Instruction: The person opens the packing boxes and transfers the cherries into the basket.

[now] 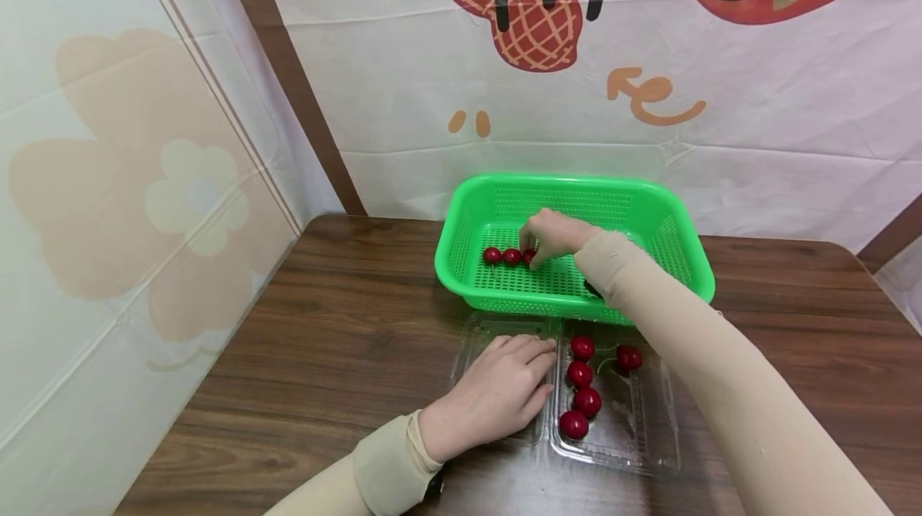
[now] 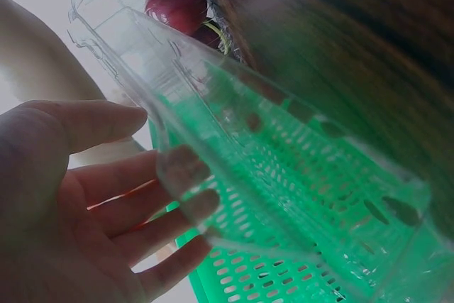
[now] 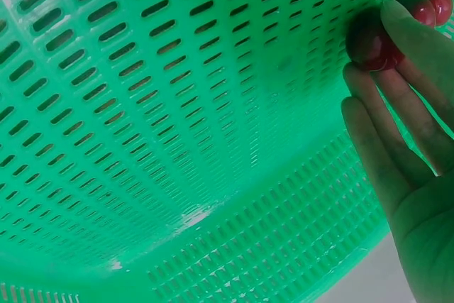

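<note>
Inside the green basket [image 1: 461,280], my right hand [image 1: 553,232] pinches a dark red cherry [image 3: 372,42] between thumb and fingers, low over the slotted floor. That cherry continues a row with two other cherries [image 1: 502,256], one of them showing a stem. My left hand [image 1: 490,396] rests on the lid half [image 1: 479,332] of a clear plastic clamshell box, its fingers loosely extended at the lid's inner edge. In the left wrist view the fingers [image 2: 142,200] are partly seen through the clear plastic. Several cherries [image 1: 579,374] lie in the box's other half, four-sided tray [image 1: 651,452].
The basket stands at the back of the brown wooden table [image 1: 346,324], close to a printed white cloth backdrop [image 1: 389,100]. The opened clamshell lies directly in front of the basket. My right forearm [image 1: 720,372] reaches over the tray's right side and the basket's front rim.
</note>
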Demonstrator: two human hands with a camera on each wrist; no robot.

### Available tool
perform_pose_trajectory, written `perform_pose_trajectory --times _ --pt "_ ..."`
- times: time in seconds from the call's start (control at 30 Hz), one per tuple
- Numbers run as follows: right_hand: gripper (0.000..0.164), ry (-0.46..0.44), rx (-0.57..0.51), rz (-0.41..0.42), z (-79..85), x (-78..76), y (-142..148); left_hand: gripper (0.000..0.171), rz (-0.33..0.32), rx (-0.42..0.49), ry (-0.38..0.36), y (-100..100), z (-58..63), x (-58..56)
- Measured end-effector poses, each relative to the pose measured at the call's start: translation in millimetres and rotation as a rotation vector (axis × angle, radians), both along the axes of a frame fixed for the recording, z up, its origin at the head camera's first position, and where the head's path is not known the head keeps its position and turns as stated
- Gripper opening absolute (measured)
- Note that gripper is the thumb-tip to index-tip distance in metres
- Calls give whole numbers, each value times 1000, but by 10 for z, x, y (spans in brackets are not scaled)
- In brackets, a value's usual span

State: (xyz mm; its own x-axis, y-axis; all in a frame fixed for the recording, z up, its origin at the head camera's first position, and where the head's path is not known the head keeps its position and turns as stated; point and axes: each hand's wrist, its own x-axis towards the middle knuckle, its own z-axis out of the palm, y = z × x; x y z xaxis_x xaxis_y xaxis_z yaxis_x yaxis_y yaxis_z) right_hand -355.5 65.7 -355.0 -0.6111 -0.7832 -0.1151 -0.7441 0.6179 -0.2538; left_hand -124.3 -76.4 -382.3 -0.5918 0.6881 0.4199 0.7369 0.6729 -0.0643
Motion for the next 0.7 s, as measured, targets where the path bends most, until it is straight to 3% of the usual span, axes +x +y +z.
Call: perform_pose_trajectory --times 0.3,0.7 --pt "29 -21 -9 -8 15 -7 3 31 4 -4 -7 -5 11 8" --pt "25 15 -1 13 49 2 6 31 5 -13 -5 -6 16 14"
